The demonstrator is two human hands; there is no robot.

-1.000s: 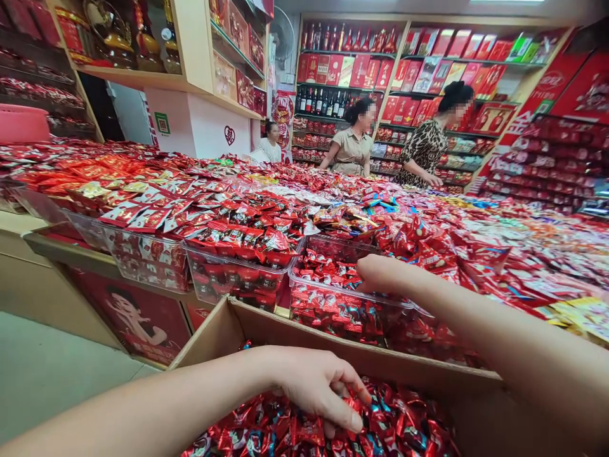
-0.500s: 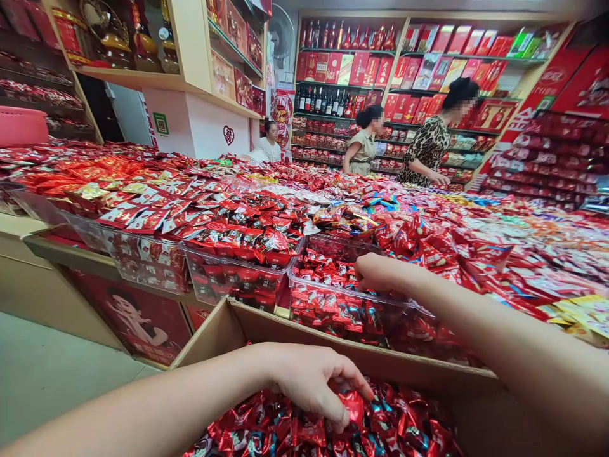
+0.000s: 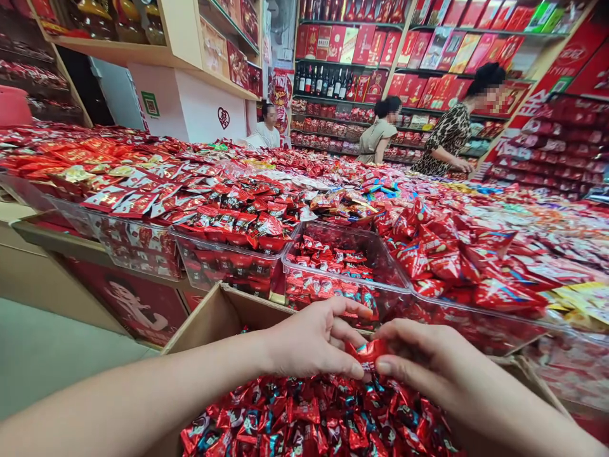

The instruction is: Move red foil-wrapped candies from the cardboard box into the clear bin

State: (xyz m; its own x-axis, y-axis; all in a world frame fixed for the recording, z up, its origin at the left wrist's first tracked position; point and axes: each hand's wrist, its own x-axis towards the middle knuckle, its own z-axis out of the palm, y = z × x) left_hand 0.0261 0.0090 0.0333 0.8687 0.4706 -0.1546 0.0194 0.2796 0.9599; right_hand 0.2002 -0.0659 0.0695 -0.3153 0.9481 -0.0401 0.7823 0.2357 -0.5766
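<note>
A small red wrapped candy [image 3: 370,355] is between my two hands above an open cardboard box. My right hand [image 3: 435,362] pinches its right end with thumb and fingers. My left hand [image 3: 307,339] has its thumb and bent fingers around the left end, with the index finger stretched above. Under my hands, many red and blue wrapped candies [image 3: 304,416] fill the cardboard box [image 3: 200,317]. Just beyond the box is a clear plastic bin [image 3: 347,279], part full of similar candies in uneven rows.
Clear bins heaped with red packets [image 3: 228,219] adjoin it on the left. Larger puffy red packets [image 3: 447,254] are piled on the right. Across the display, two people stand by shelves [image 3: 342,82] of bottles and boxes; another person [image 3: 266,130] is farther left.
My right hand has come back from the clear bin to meet my left hand over the box. The left hand has risen from the candies with one candy. The view has tilted down slightly.
</note>
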